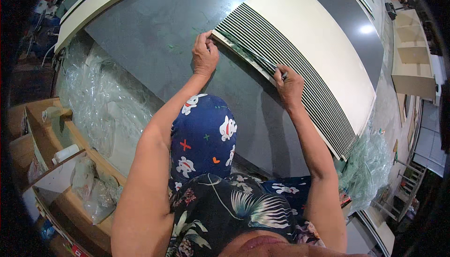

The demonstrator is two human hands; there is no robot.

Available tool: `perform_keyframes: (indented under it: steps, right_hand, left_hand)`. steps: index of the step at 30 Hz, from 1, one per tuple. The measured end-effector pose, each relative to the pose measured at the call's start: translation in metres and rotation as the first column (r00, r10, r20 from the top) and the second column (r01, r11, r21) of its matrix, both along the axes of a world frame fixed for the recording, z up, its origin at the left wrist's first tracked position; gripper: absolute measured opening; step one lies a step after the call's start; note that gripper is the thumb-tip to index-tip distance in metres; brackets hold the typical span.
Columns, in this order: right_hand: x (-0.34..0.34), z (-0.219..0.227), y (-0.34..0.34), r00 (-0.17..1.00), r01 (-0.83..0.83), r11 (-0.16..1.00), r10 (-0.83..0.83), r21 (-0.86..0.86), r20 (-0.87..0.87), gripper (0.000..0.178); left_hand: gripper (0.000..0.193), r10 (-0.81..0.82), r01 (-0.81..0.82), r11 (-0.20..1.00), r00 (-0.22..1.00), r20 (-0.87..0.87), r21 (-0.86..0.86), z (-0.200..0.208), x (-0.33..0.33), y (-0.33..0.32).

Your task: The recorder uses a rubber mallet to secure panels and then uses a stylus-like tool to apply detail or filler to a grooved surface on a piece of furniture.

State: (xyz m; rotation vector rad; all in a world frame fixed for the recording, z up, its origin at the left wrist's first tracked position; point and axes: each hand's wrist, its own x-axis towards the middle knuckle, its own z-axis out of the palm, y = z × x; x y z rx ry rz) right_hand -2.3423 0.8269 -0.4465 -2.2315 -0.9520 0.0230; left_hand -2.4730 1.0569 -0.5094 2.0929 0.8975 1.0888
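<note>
A cream panel (304,18) with dark grooved stripes (276,48) along its near side lies slanting across a grey surface. My left hand (205,55) is closed on the panel's near-left corner, fingers at the edge. In my right hand (290,87) is a slim, dark, stick-like tool (265,61), gripped near its end. It lies along the panel's near edge and points toward my left hand. Dark green bits (234,46) cling around its far end and along that edge. Its tip is too unclear to tell its kind.
Green smears (174,47) mark the grey surface (150,37). Clear plastic film (103,97) lies at left, above a wooden drawer-like frame (89,140). Greenish plastic wrap (368,172) bunches at right. My knee in blue printed cloth (204,135) rises close to the panel.
</note>
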Motion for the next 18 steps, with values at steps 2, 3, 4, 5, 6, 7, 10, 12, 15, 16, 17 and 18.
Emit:
perform_keyframes:
  steps: [2,3,4,5,6,7,10,12,15,16,17,18]
  right_hand:
    - [0.000,-0.010,-0.004,0.999,-0.036,0.998,0.036,0.046,-0.006,0.015]
    - [0.001,-0.015,-0.009,0.999,-0.051,0.996,0.052,0.066,-0.013,0.014]
    - [0.004,-0.015,-0.020,0.999,-0.042,0.999,0.043,0.018,-0.013,0.013]
    - [0.006,-0.013,-0.027,0.999,-0.048,0.999,0.048,0.017,-0.013,0.013]
    - [0.006,-0.012,-0.033,0.999,-0.041,0.999,0.041,0.030,-0.028,0.014]
    - [0.007,-0.013,-0.036,0.998,-0.033,0.999,0.035,0.043,-0.043,0.015]
    - [0.003,-0.010,-0.008,0.999,-0.045,0.999,0.044,0.017,0.016,0.016]
    - [-0.008,0.003,0.010,0.990,-0.017,0.998,0.025,0.059,-0.138,0.017]
    - [-0.007,-0.001,0.005,0.993,-0.046,0.999,0.045,-0.007,-0.109,0.015]
    - [-0.004,-0.012,-0.001,0.998,-0.057,0.995,0.055,0.078,0.030,0.014]
    - [-0.002,-0.013,-0.009,0.998,-0.052,0.997,0.050,0.053,0.033,0.014]
    - [0.000,-0.014,-0.015,0.998,-0.060,0.996,0.060,0.069,0.012,0.015]
  left_hand:
    - [0.032,0.000,0.000,1.000,1.000,-0.001,-0.021,0.000,-0.001,0.002]
    - [0.032,-0.001,0.000,0.999,1.000,-0.002,-0.043,0.000,-0.001,0.004]
    - [0.032,-0.002,0.002,0.999,1.000,-0.004,-0.042,-0.001,-0.001,0.004]
    - [0.032,-0.013,0.013,0.999,1.000,0.001,-0.036,-0.001,0.000,0.002]
    - [0.032,-0.023,0.023,0.999,1.000,0.006,-0.031,-0.001,0.000,0.001]
    - [0.032,-0.018,0.018,0.999,1.000,0.007,-0.032,-0.001,-0.001,0.002]
    - [0.032,-0.030,0.038,0.995,0.996,0.086,-0.095,0.001,0.005,-0.001]
    - [0.032,-0.017,0.020,0.998,0.999,0.045,-0.063,-0.003,0.000,0.001]
    - [0.031,-0.009,0.011,0.999,0.999,0.036,-0.048,-0.005,0.000,0.005]
    - [0.031,-0.009,0.011,0.999,0.999,0.036,-0.047,-0.005,0.000,0.005]
    - [0.031,-0.015,0.017,0.999,0.999,0.032,-0.050,-0.004,0.000,0.003]
    - [0.031,-0.021,0.022,0.998,0.999,0.029,-0.053,-0.003,0.000,0.002]
